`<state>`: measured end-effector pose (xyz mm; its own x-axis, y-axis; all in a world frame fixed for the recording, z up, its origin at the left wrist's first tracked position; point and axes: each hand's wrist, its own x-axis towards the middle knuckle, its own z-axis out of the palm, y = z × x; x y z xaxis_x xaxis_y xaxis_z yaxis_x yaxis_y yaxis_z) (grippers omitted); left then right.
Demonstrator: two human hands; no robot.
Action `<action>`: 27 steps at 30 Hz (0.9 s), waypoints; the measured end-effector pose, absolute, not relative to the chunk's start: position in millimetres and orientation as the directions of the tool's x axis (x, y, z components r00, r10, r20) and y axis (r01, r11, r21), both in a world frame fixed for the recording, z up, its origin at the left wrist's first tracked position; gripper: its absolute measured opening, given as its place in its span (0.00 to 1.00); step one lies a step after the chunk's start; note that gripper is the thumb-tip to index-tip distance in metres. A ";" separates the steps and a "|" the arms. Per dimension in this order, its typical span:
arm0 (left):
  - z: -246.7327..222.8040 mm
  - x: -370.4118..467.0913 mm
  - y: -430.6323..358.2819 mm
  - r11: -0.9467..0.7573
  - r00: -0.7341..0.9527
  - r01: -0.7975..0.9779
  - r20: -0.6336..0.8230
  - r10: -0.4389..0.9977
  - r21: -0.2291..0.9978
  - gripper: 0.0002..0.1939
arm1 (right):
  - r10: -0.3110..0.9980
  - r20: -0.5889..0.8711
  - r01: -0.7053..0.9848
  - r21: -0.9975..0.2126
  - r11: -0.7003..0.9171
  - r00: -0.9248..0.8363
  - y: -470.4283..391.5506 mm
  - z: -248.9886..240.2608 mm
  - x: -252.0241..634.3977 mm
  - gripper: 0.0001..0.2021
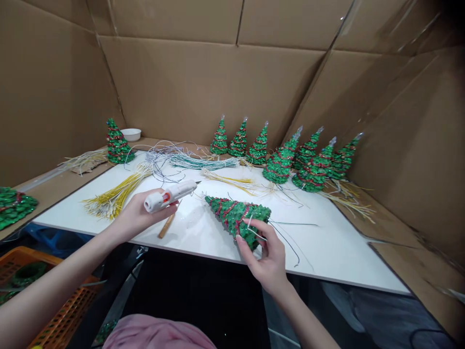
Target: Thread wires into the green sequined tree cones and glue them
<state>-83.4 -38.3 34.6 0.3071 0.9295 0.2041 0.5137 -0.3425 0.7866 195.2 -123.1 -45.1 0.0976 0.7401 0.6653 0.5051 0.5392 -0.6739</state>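
My left hand [140, 217] is closed around a white hot glue gun [173, 195], its dark tip pointing right toward a small green Christmas tree [236, 215]. That tree lies on its side on the white board, its top to the left and red garland wound about it. My right hand [267, 257] grips the tree near its base, and a white wire [258, 235] shows by the fingers. Dark wires [290, 242] trail out from the base to the right. Beneath the glue gun lies a wooden stick [167, 226]. The left fingers are partly hidden behind the gun.
A yellow wire bundle [118, 194] and a green-and-white wire bundle [203, 162] lie across the board. Several upright trees [281, 157] line the back right; another tree [116, 143] stands back left near a white bowl [131, 134]. An orange basket [72, 310] sits below left. Cardboard walls enclose the table.
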 end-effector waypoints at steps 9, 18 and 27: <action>34.8 -50.4 -13.3 -0.109 0.291 0.370 -0.004 0.957 0.923 0.20 | 0.755 0.656 0.494 -0.658 0.568 0.005 -133.1 -55.1 201.0 0.20; 26.5 -27.8 2.5 0.065 0.369 0.117 -0.104 0.924 0.991 0.22 | 0.818 0.537 0.236 -0.838 0.491 0.207 -132.4 -62.9 196.0 0.31; 21.0 -23.8 -4.2 0.116 0.391 0.048 -0.126 0.912 0.992 0.22 | 0.857 0.404 0.182 -0.914 0.363 0.321 -138.0 -48.4 193.6 0.32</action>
<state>-23.8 -4.2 21.0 0.3910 0.9118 -0.1257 0.0478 0.1162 0.9921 193.6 -138.0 -48.4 0.3208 0.8566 0.4040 0.1818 0.3629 -0.9139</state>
